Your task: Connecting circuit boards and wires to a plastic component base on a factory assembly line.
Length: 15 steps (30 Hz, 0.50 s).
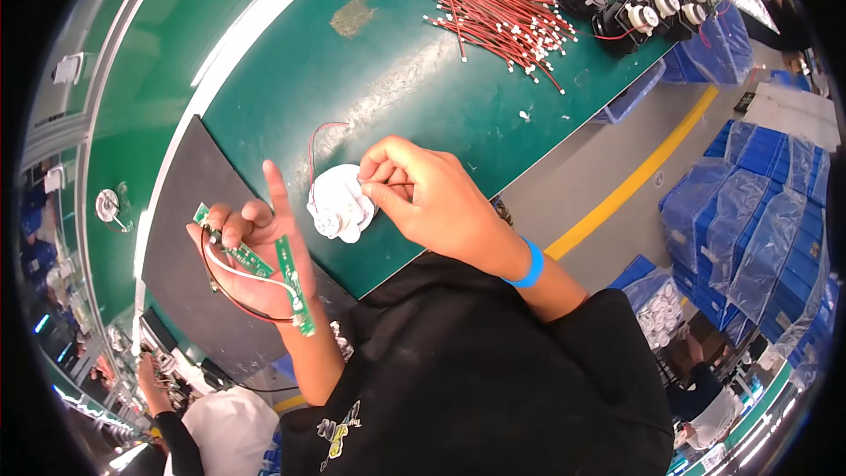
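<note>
My left hand (264, 269) is turned palm up with its index finger stretched out. Its other fingers curl around a narrow green circuit board (248, 259). A second green circuit board (294, 286) lies across the palm side, and red, black and white wires (231, 293) loop between the two. Just to the right, a white round plastic part (339, 197) rests on the green table, with a thin red and black cable (311, 148) curving up from it. At that part's right edge, my right hand (432, 198) pinches a thin dark red wire between thumb and fingers.
A pile of red cables with white connectors (502, 22) lies at the far side of the table (397, 106). Black and white round units (630, 9) crowd the far right corner. A dark mat (194, 238) covers the left end. Blue crates (740, 220) stand right; another person (220, 432) sits lower left.
</note>
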{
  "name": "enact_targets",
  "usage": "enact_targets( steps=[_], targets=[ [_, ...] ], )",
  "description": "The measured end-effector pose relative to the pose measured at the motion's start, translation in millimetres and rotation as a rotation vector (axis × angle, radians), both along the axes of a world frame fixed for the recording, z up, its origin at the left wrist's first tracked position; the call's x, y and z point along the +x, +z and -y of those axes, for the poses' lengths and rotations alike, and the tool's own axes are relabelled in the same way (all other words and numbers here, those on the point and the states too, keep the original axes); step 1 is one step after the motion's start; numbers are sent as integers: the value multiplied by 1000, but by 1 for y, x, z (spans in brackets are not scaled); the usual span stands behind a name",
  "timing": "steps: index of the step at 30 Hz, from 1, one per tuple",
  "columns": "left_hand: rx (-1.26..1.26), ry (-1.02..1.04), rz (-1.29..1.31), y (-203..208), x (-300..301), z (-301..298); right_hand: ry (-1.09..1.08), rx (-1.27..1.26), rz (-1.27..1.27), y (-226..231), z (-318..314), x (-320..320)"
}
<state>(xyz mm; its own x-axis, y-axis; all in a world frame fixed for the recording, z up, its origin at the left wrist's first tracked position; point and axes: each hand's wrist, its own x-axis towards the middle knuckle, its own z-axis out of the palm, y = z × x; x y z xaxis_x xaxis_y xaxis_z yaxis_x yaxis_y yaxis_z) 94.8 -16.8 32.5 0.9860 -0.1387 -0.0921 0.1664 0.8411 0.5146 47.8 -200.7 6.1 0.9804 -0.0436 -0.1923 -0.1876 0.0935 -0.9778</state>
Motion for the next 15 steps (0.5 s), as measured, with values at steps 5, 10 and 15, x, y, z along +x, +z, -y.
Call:
enact_targets(
  steps=[5,10,15],
  targets=[
    [172,107,24,-5,-2,23,18,-53,3,3,-2,3],
    [405,160,100,-8,-8,28,32,68,-93,5,-6,2],
    [491,280,63,-11,-15,31,99,70,-167,2,0,10]
  ],
)
